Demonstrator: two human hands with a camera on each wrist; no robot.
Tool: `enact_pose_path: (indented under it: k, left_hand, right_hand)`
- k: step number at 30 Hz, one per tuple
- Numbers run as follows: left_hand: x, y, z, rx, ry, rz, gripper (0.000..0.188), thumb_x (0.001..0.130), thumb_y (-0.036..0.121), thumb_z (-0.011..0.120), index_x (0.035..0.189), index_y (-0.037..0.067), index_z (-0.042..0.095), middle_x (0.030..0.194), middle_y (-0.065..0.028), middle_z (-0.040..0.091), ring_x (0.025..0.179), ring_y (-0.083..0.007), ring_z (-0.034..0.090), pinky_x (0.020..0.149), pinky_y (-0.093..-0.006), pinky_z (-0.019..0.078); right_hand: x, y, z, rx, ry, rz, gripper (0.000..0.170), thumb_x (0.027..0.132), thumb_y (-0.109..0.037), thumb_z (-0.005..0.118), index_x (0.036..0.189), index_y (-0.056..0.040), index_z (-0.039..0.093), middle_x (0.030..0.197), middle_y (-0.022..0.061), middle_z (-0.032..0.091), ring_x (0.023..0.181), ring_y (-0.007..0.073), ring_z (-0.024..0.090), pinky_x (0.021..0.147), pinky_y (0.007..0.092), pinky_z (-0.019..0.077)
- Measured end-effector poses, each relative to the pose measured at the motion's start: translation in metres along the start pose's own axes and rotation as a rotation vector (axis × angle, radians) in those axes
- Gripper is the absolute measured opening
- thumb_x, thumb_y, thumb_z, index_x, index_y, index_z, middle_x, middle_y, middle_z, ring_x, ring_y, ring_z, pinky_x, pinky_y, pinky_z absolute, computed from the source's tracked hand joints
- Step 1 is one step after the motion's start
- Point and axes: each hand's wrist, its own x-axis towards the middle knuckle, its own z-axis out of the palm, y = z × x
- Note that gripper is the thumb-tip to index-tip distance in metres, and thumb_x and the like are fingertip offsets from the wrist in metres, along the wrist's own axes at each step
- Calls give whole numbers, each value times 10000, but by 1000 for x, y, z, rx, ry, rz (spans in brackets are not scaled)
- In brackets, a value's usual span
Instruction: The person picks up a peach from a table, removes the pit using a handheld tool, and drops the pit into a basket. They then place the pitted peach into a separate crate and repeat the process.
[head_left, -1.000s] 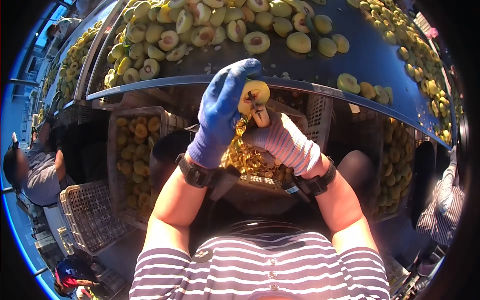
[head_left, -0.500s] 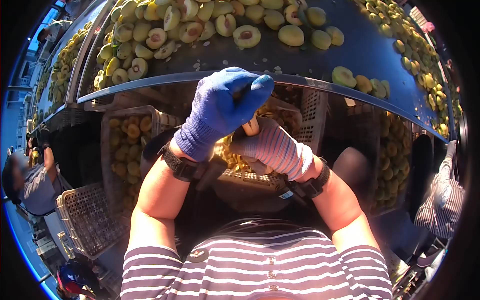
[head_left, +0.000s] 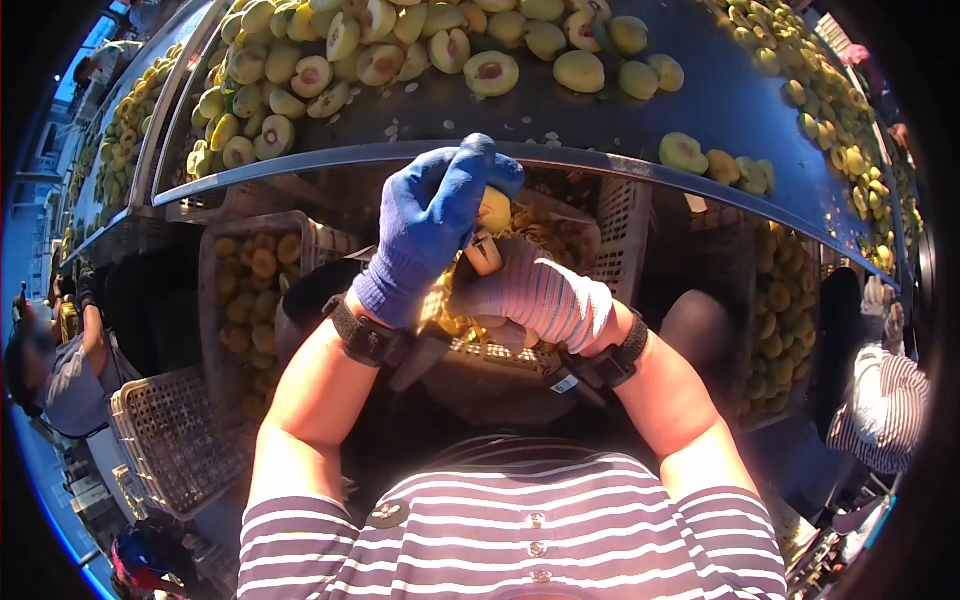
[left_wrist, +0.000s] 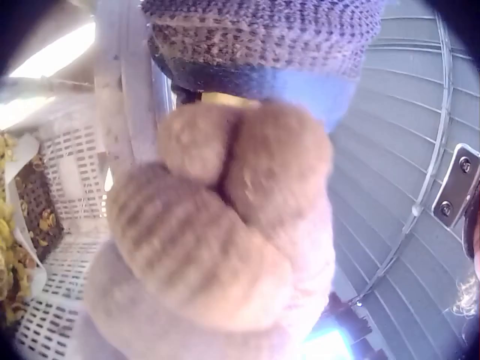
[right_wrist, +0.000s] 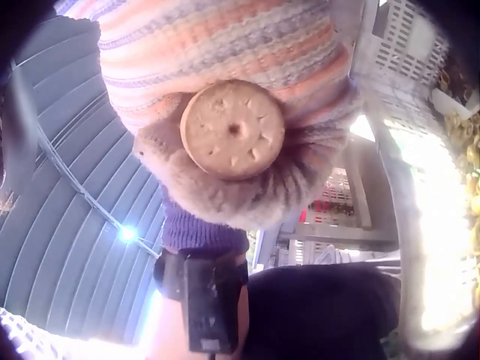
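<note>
In the head view my left hand (head_left: 425, 215), in a blue glove, grips a yellow-green fruit (head_left: 495, 212), its fingers covering much of it. Just below, my right hand (head_left: 545, 295), in a striped knit glove, holds a tool by its wooden handle (head_left: 483, 254), close against the fruit; the tool's working end is hidden. The right wrist view shows the round handle end (right_wrist: 233, 130) poking out of the curled right hand (right_wrist: 225, 52). Curled fingers of the right hand (left_wrist: 210, 225) fill the left wrist view, below the left glove's cuff (left_wrist: 262, 37).
Halved and whole fruits (head_left: 380, 62) lie on a metal table (head_left: 600, 125) with a raised edge beyond the hands. Crates of fruit (head_left: 262, 275) flank the legs, with a crate of scraps (head_left: 575, 235) beneath the hands. An empty-looking crate (head_left: 180, 430) stands left; people sit both sides.
The left hand has turned over the fruit, which showed a cut face with a metal tip against it a second ago. Both hands have shifted slightly left.
</note>
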Motion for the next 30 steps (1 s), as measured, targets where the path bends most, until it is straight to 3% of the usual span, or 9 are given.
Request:
enact_pose_path:
  k: [1, 3, 10, 14, 19, 22, 26, 28, 30]
  left_hand:
    - [4, 8, -6, 96, -109, -13, 343, 1033, 261, 574, 935, -24, 736, 860, -67, 735, 796, -116, 663, 758, -271, 532]
    - [12, 9, -8, 186, -257, 1, 341, 1033, 242, 560, 932, -37, 728, 864, -82, 736, 792, -137, 672, 771, -280, 532]
    - [10, 0, -8, -165, -215, -169, 312, 1003, 236, 620, 895, -35, 730, 851, -75, 742, 797, -115, 673, 745, -265, 539]
    - [18, 18, -17, 100, -568, -186, 314, 993, 254, 627, 925, -38, 722, 865, -82, 742, 808, -124, 682, 751, -273, 547]
    - [14, -12, -15, -318, -395, -157, 466, 1053, 377, 505, 1013, -44, 700, 925, -117, 730, 842, -192, 701, 820, -325, 558]
    - [18, -30, -29, -716, -436, -266, 369, 1054, 263, 535, 1240, -53, 579, 1097, -182, 692, 933, -245, 712, 856, -394, 584]
    - [5, -31, -31, -244, -194, 67, 435, 1074, 352, 451, 1165, -34, 631, 1066, -142, 716, 970, -249, 711, 892, -362, 564]
    - [4, -37, -52, 190, -192, 278, 402, 1062, 329, 464, 1179, -24, 616, 1093, -145, 710, 1012, -249, 707, 915, -359, 552]
    - [1, -6, -84, 587, -208, 607, 351, 944, 116, 626, 1274, -1, 608, 1176, -159, 708, 1089, -249, 691, 991, -356, 526]
  right_hand:
    - [-4, 0, 6, 149, -3, -76, 186, 808, -152, 704, 753, -112, 531, 567, -25, 424, 428, 80, 385, 412, 260, 300]
    - [-11, -3, 7, 257, -43, -39, 178, 814, -151, 703, 760, -109, 538, 570, -24, 429, 430, 82, 392, 415, 261, 300]
    - [-7, 5, 12, 302, -37, -18, 187, 807, -129, 695, 723, -105, 529, 544, -20, 419, 410, 90, 385, 405, 263, 297]
    - [-12, 8, 11, 406, -169, 35, 199, 801, -127, 699, 706, -101, 525, 513, -21, 412, 386, 98, 393, 385, 267, 302]
    - [-11, 10, 3, 133, -29, -43, 160, 789, -155, 719, 739, -69, 592, 521, -7, 471, 412, 98, 443, 411, 259, 314]
    - [-25, 3, -7, -94, -46, 33, 193, 785, -214, 736, 848, -55, 647, 564, 14, 526, 496, 110, 505, 479, 288, 385]
    - [-3, 47, -16, -811, 35, -135, 318, 784, -264, 723, 1021, -65, 648, 799, 92, 682, 660, 212, 631, 657, 360, 510]
    - [1, 48, -15, -890, 22, 62, 355, 786, -272, 705, 1036, -29, 639, 797, 132, 688, 657, 239, 670, 652, 365, 528]
    - [1, 51, -15, -936, 32, 137, 365, 792, -280, 694, 1030, -9, 637, 766, 127, 682, 669, 231, 692, 656, 365, 540]
